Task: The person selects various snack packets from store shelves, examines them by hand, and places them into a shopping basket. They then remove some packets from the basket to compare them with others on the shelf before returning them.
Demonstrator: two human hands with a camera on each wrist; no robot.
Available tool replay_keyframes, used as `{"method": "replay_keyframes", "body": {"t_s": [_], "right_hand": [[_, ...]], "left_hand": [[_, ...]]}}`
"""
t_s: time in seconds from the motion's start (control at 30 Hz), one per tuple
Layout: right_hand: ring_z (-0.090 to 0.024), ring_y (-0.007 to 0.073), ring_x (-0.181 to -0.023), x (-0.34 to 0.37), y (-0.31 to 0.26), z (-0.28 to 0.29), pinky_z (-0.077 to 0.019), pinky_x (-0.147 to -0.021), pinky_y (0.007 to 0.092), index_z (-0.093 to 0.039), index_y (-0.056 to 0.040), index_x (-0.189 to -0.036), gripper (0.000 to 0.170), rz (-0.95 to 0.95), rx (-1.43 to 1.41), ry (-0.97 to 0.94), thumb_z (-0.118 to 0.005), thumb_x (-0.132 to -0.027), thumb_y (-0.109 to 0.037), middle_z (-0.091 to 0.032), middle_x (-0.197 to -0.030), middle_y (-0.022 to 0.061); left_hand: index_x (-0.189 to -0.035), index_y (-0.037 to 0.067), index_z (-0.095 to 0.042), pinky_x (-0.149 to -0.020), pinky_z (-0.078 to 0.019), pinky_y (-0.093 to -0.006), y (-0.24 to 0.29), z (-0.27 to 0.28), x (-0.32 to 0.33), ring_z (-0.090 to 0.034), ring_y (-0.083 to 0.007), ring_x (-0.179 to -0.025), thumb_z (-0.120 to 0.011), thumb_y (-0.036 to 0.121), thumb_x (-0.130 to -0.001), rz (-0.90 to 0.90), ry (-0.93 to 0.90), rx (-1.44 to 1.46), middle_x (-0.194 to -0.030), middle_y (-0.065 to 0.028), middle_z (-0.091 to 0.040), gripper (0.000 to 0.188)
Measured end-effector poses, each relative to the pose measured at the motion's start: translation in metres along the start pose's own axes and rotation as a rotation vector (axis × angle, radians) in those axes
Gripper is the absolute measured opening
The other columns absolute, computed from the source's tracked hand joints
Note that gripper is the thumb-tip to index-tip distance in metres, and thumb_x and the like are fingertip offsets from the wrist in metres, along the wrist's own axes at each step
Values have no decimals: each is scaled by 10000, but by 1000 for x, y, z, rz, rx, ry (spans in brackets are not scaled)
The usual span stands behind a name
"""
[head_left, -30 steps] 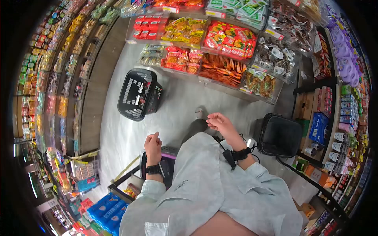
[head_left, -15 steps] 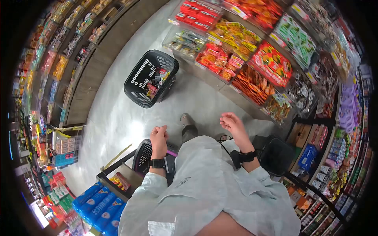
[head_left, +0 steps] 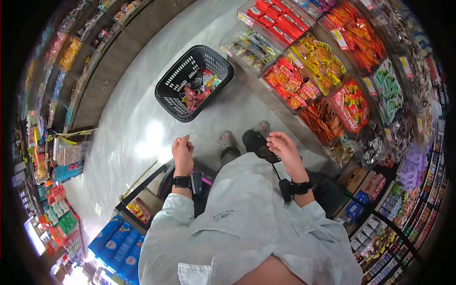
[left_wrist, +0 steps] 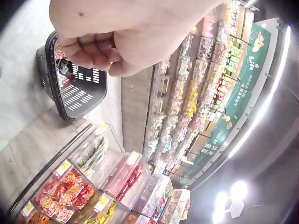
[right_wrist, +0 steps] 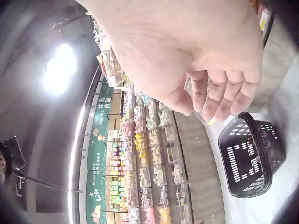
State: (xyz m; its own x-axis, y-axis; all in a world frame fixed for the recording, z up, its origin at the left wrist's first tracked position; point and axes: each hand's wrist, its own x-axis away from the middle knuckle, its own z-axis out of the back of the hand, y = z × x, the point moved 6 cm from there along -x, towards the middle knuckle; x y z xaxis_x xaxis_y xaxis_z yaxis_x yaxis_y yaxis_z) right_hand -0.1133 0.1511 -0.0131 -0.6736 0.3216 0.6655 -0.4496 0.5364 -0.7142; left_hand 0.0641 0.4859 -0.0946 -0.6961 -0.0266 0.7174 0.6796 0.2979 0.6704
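Both hands are held out in front of the body with nothing in them. The left hand point(head_left: 182, 154) has loosely bent fingers, as its wrist view also shows. To the right, the right hand point(head_left: 287, 151) hangs in the air with fingers relaxed. Ahead on the floor stands a black shopping basket point(head_left: 169, 90) with slotted walls, out of reach of either hand. Several small colourful snack packets point(head_left: 202, 89) lie inside it at its right end. In the right wrist view the basket point(right_wrist: 236, 165) appears below the fingertips.
Clear bins of packaged snacks point(head_left: 289, 80) line the right front. Curved shelving point(head_left: 102, 85) runs along the left. Blue wrapped packs point(head_left: 116, 244) sit at the lower left, beside a black-framed rack. A dark bin point(head_left: 323, 192) stands by the right forearm. Grey floor point(head_left: 126, 128) lies between.
The head view has turned, so the snack bins sit further right and the basket looks larger, with its packets in plainer sight. Both hands stay in front of the body, holding nothing.
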Motion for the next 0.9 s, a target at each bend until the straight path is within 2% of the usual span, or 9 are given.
{"method": "replay_keyframes", "body": {"t_s": [0.1, 0.33, 0.53, 0.63, 0.73, 0.77, 0.8, 0.87, 0.9], "right_hand": [[-640, 134, -1023, -33, -27, -4, -510, -904, 280, -607, -56, -1212, 256, 7, -10, -45, -626, -1013, -215, -670, -1129, 56], [-633, 124, -956, -129, -98, -20, -509, -884, 279, -614, -56, -1162, 198, 56, -91, -145, -623, -1014, -188, -661, -1063, 37], [-639, 120, -965, -193, -137, -49, -510, -873, 275, -612, -51, -1176, 203, -10, 12, -164, -620, -1018, -178, -666, -1067, 43], [-640, 125, -971, -219, -137, -56, -509, -866, 270, -611, -49, -1187, 214, -53, 71, -79, -623, -1017, -180, -667, -1075, 46], [-637, 126, -989, -240, -127, -61, -511, -888, 275, -616, -42, -1177, 197, -101, 124, 66, -611, -1022, -163, -660, -1072, 43], [-635, 126, -993, -246, -121, -64, -513, -894, 277, -617, -41, -1173, 191, -119, 137, 120, -607, -1023, -158, -658, -1070, 41], [-635, 127, -994, -248, -113, -68, -514, -898, 279, -617, -39, -1172, 186, -131, 136, 132, -602, -1025, -152, -657, -1071, 40], [-633, 129, -994, -262, -98, -76, -516, -907, 283, -617, -36, -1170, 177, -142, 130, 144, -593, -1029, -142, -653, -1072, 38], [-635, 131, -984, -266, -102, -96, -515, -904, 286, -614, -30, -1170, 172, -209, 150, 188, -587, -1036, -133, -654, -1065, 39]], "left_hand": [[-760, 172, -419, -705, -433, -290, 4, -7, -2, -480, -103, -724, -674, 94, -938, -8, 61, 58, -745, 34, -457, 321], [-802, 153, -472, -711, -439, -292, 46, -21, 3, -481, -99, -719, -658, 86, -949, -138, 222, 136, -765, 38, -468, 246], [-802, 150, -462, -719, -445, -290, 67, -14, -35, -497, -106, -735, -665, 96, -951, -96, 342, 147, -778, 26, -488, 257], [-823, 144, -470, -696, -454, -287, 72, -6, -98, -514, -107, -739, -673, 104, -943, -24, 356, 124, -789, 23, -506, 239], [-864, 133, -504, -671, -461, -288, 61, 4, -200, -538, -107, -751, -682, 114, -922, 103, 378, 77, -796, 21, -526, 188], [-878, 130, -516, -661, -462, -288, 49, 9, -240, -545, -107, -753, -685, 117, -914, 155, 391, 55, -795, 21, -531, 173], [-895, 125, -538, -607, -458, -277, 29, 24, -287, -550, -106, -697, -684, 127, -894, 177, 310, 110, -776, 23, -532, 146], [-905, 128, -547, -546, -444, -263, 9, 33, -368, -542, -104, -631, -677, 133, -892, 251, 379, 28, -756, 24, -530, 131], [-920, 116, -567, -499, -428, -256, -17, 52, -422, -528, -99, -591, -680, 141, -894, 265, 338, 45, -737, 28, -520, 119]]}}
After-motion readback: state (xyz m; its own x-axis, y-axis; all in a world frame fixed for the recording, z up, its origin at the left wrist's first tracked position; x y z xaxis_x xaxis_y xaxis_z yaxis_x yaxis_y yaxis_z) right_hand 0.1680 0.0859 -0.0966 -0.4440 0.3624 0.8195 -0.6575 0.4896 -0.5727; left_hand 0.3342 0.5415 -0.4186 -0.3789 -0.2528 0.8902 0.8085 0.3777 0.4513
